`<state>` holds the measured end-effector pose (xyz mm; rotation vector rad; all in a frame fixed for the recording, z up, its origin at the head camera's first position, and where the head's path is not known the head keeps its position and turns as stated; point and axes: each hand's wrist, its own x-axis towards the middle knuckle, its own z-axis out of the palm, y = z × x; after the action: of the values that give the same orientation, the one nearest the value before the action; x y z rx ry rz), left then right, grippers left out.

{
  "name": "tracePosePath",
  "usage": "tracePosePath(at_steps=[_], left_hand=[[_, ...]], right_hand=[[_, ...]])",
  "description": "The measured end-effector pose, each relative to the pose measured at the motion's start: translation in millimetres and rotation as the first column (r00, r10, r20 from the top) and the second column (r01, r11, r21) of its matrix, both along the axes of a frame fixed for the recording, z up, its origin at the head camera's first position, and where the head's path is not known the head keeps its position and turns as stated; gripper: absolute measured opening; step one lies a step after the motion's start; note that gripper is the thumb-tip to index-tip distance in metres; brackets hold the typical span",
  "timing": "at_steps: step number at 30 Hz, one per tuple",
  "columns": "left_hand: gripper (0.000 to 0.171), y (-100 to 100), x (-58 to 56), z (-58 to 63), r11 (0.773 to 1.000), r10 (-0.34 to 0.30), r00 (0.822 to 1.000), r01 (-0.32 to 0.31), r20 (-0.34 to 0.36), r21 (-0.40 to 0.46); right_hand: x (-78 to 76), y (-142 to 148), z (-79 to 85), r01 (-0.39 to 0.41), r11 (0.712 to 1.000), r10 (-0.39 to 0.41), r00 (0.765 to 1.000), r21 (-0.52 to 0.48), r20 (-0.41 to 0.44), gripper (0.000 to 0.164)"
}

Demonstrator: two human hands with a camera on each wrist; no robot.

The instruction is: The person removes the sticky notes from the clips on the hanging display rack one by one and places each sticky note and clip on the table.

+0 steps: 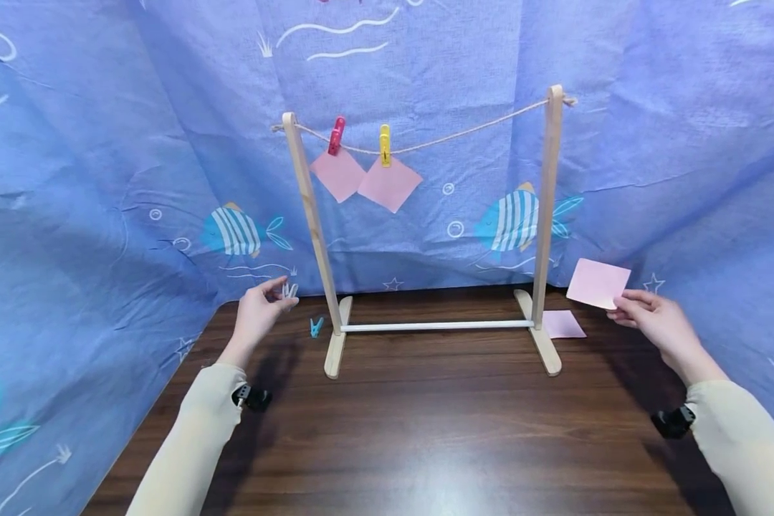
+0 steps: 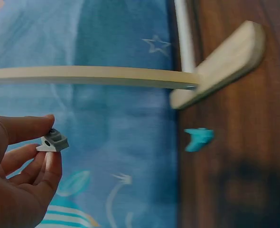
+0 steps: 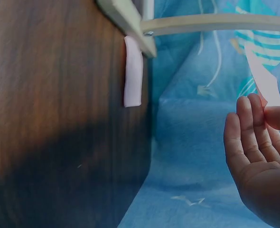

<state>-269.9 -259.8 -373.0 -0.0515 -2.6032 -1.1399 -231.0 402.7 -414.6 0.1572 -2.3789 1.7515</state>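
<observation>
Four clothespins (image 1: 385, 145), four pink papers (image 1: 390, 188) visible, one wooden rack (image 1: 546, 201), one string (image 1: 471, 132).

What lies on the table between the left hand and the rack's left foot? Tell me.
In the head view, a blue clothespin lies between them.

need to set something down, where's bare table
Bare: the dark brown wooden table in front of the straight white rod, between the cream sleeves. Crowded: by the pale wooden stand's left foot, with a blue plastic clothespin, and by its right foot, with a pink paper square.
</observation>
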Motion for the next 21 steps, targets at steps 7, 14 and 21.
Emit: tracePosePath(at_steps=[7,14,21], left_hand=[[0.055,-4.3,-1.8,-32.2,1.0,0.019,0.996,-0.018,0.085,-0.014],[0.053,-3.9,-2.0,-60.7,1.0,0.012,0.991,-0.012,0.135,0.0],[0.052,-4.4,-1.4,-80.8,1.0,0.002,0.985,0.001,0.175,-0.016]], right_hand=[[1.6,5.2,-13.8,-0.021,0.996,0.016,0.999,0.088,0.05,0.037],[4.1,8.6,-26.5,-0.068,0.983,0.046,0.99,0.172,0.13,0.056],[8.7,11.4,-43.0,-0.144,0.97,0.108,0.977,0.194,0.184,0.052]])
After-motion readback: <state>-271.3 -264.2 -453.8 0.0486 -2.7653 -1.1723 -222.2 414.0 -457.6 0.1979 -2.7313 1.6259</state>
